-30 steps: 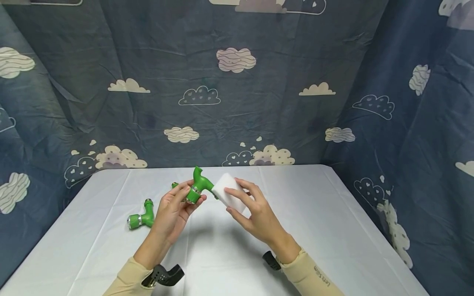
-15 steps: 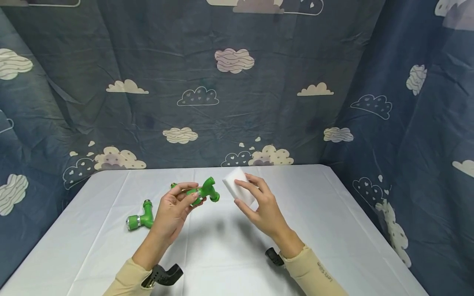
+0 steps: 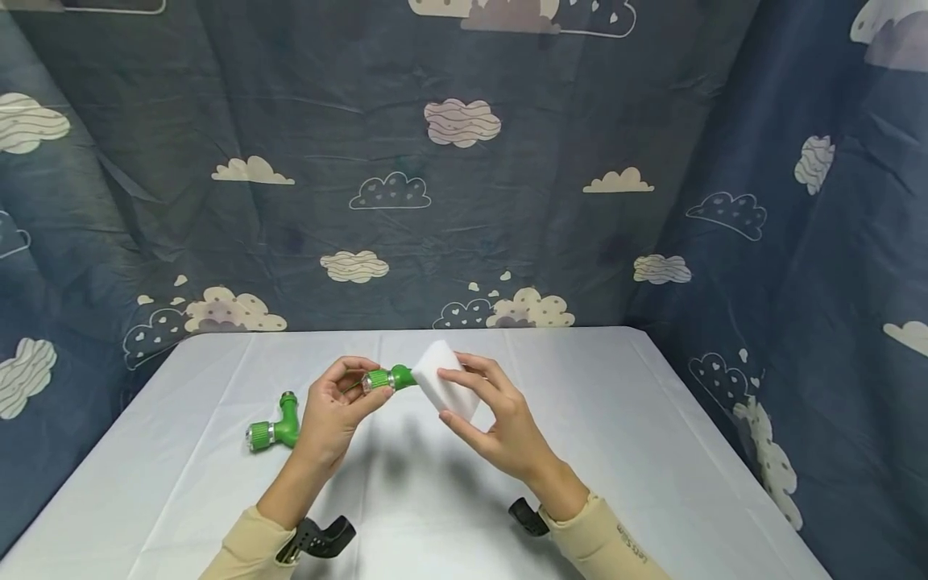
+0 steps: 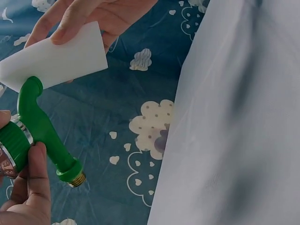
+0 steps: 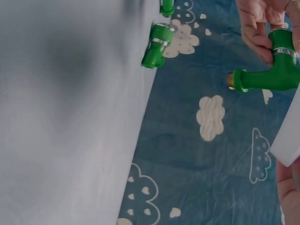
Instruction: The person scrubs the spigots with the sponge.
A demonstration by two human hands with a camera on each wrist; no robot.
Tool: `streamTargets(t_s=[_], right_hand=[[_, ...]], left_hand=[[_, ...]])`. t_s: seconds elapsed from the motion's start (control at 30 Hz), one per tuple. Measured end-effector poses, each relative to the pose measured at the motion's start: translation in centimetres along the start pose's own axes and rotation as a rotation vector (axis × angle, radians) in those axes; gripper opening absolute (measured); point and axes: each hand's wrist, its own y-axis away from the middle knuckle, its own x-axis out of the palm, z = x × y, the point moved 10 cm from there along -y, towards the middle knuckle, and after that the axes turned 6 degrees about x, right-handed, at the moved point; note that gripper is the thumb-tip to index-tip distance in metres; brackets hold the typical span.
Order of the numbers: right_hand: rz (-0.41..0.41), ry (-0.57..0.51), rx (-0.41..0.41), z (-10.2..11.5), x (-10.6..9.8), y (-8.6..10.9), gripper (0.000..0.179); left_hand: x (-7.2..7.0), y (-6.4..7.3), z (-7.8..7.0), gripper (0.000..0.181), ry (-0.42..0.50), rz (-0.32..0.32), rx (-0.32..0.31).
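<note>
left hand (image 3: 329,411): fingers and thumb pinched on ribbed knob end of green tap (image 3: 402,375). tap held above table (image 3: 638,451), centre of scene, threaded inlet bare. right hand (image 3: 507,427): fingers and thumb clamped on white block (image 3: 441,390). hands apart; block overlaps curved spout end, appears to touch. second tap (image 3: 274,432): on table, left of left hand. third tap (image 5: 157,46): on table, seen in right wrist view. far side: dark blue cloud-print backdrop (image 3: 507,209).
</note>
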Motion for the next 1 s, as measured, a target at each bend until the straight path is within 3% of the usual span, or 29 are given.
streamTargets(t_s=[0.73,1.0], right_hand=[[0.013,0.001,0.021,-1.2,0.4,0.3,0.053],[0.029,0.016,0.139,-4.2,0.0,0.6,0.051]], left_hand=[[-0.5,0.0,1.0,0.041,0.087,-0.044,-0.066],[-0.9,-0.3,0.8,0.039,0.157,-0.07,-0.013]])
